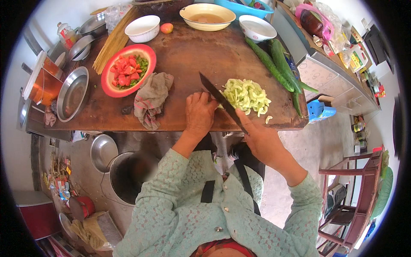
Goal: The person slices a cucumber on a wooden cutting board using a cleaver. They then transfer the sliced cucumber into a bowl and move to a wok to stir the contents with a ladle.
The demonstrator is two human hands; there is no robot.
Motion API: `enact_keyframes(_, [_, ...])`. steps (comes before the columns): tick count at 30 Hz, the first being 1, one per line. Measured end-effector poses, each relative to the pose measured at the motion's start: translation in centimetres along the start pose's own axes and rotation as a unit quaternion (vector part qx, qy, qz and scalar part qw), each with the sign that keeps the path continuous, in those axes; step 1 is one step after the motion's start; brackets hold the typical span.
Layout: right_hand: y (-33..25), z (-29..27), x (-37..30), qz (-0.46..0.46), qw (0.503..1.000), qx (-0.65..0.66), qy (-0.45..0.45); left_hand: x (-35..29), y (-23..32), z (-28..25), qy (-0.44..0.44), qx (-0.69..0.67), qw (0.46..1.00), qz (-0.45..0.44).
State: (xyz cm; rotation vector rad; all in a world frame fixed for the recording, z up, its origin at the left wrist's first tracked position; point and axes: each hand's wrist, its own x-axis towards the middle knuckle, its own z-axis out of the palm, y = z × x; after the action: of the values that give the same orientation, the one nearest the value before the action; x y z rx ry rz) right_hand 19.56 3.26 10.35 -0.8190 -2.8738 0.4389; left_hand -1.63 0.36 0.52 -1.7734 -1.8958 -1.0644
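While right grip (263, 139) clasps knife (221, 99), left grip (200, 111) unclear — brown table (192, 53), grey floor (312, 147)

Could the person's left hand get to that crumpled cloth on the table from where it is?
Probably yes: the left hand is just to the right of the cloth, and nothing seems to stand between them. The knife, held in the right hand, is on the left hand's other side.

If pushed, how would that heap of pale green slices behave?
The heap of pale green slices would probably spread apart, being loose pieces. Each looks thin, so likely light. One stray piece lies near the front edge of the table, so pushing that way might spill some.
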Motion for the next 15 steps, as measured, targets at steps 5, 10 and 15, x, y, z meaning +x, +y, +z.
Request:
enact_keyframes(5, [0.1,-0.2,0.5,0.022,1.0,0.006,-0.021,-0.2,0.3,-0.4,-0.008,0.024,1.0,-0.01])
enact_keyframes(10, [0.1,-1.6,0.0,-0.003,0.999,0.027,0.046,-0.4,0.0,0.2,0.027,0.029,0.999,-0.029])
enact_keyframes(15, [0.0,0.8,-0.4,-0.029,0.999,0.009,0.02,-0.2,0.4,-0.3,0.01,0.01,0.999,-0.037])
